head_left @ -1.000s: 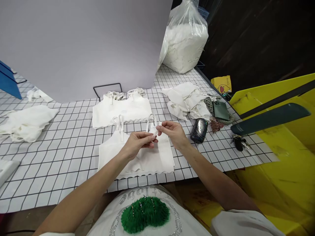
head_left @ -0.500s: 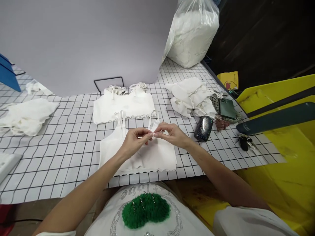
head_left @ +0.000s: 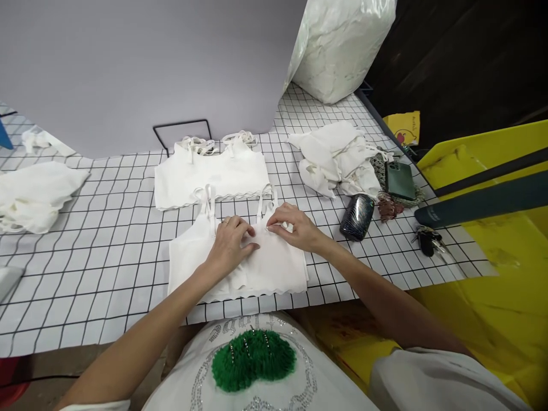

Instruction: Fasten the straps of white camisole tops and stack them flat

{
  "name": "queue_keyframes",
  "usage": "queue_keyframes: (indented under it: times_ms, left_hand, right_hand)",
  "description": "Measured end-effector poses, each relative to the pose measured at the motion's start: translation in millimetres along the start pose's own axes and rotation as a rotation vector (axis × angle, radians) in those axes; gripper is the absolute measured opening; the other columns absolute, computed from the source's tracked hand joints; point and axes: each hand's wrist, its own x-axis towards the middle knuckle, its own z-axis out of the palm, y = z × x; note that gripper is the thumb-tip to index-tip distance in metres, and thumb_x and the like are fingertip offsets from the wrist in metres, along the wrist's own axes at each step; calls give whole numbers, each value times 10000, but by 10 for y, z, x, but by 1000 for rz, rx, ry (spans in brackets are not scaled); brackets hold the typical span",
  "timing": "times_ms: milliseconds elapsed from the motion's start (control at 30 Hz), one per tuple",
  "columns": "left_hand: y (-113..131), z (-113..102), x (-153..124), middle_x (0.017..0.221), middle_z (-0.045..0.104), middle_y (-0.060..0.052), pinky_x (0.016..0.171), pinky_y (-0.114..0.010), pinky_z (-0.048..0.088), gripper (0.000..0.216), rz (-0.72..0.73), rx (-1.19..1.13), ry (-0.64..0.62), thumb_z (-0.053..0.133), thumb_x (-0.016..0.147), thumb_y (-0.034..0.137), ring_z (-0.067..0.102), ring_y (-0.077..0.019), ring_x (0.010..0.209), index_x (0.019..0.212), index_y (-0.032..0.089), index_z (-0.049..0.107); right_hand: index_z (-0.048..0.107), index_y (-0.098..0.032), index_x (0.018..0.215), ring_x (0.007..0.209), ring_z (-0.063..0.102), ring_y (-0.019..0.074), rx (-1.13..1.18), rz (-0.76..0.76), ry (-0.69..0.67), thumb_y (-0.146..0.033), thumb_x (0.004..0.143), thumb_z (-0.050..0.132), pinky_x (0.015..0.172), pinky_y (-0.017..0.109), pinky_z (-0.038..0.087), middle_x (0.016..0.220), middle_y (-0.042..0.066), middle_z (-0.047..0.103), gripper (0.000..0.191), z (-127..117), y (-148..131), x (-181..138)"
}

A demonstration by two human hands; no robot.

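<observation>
A white strappy top (head_left: 274, 268) lies flat on the gridded table near its front edge, straps pointing away from me. My left hand (head_left: 233, 240) rests on the upper middle of this top, fingers lying on the fabric and holding nothing. My right hand (head_left: 293, 225) is just to its right. Its fingertips pinch the top's upper edge near the right strap. A second white top (head_left: 214, 174) lies flat just behind the first.
A heap of white tops (head_left: 336, 157) sits at the right, with a dark case (head_left: 357, 216), a green phone (head_left: 400, 180) and keys (head_left: 426, 240) beside it. More white fabric (head_left: 36, 194) lies far left. A big plastic bag (head_left: 342, 40) stands behind. A yellow bin (head_left: 492, 268) is at right.
Both hands have come down from pinching a small white piece above the top and now press on the garment. The view has shifted downward a little.
</observation>
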Motion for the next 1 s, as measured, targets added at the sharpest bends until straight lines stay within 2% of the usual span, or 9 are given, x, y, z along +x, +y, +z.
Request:
queue_keyframes:
  times_ms: [133, 233, 333, 400, 567, 833, 1000]
  left_hand:
    - [44, 5, 39, 885, 616, -26, 838, -402, 387, 175, 20, 34, -55, 768, 798, 225, 531, -246, 896, 906, 204, 632]
    - [88, 4, 60, 935, 624, -43, 847, -401, 375, 148, 9, 37, -98, 765, 800, 200, 533, -255, 926, 847, 190, 625]
    - [106, 7, 62, 916, 652, -37, 853, -401, 364, 179, -15, -8, -119, 760, 808, 182, 546, -256, 925, 938, 188, 637]
    - [101, 19, 54, 899, 657, -36, 846, -398, 357, 182, -26, -29, -116, 763, 809, 197, 552, -254, 910, 951, 188, 650]
    - [71, 84, 23, 886, 680, -33, 842, -391, 335, 29, 11, -70, -79, 690, 865, 228, 536, -243, 907, 848, 205, 688]
    - [33, 141, 20, 756, 654, -10, 869, -400, 308, 105, 39, -129, -67, 691, 864, 239, 536, -211, 821, 804, 261, 774]
    - [28, 126, 20, 755, 656, -7, 875, -401, 297, 110, 41, -165, -83, 690, 857, 248, 553, -209, 826, 779, 255, 767]
  right_hand:
    - [637, -208, 835, 900, 475, 218, -175, -46, -108, -223, 945, 539, 851, 411, 317, 826, 39, 641, 148, -24, 62, 35]
    - [627, -208, 854, 928, 463, 226, -187, -69, -195, -210, 948, 521, 863, 417, 299, 842, 39, 637, 142, -33, 105, 52]
    - [627, -201, 869, 935, 463, 226, -194, -83, -246, -191, 947, 503, 891, 439, 294, 874, 43, 642, 147, -29, 137, 59]
    - [624, -195, 864, 932, 465, 224, -196, -89, -261, -185, 951, 492, 907, 457, 291, 882, 46, 648, 158, -22, 152, 58]
    - [619, -188, 839, 912, 467, 218, -167, -117, -309, -174, 955, 486, 902, 462, 297, 857, 43, 652, 177, -37, 141, 45]
    - [611, -192, 819, 906, 462, 210, -123, -161, -465, -138, 947, 468, 905, 456, 306, 802, 28, 624, 200, -127, 30, 89]
    - [603, -191, 795, 898, 449, 209, -117, -177, -494, -132, 947, 450, 895, 452, 310, 789, 30, 611, 223, -158, 9, 146]
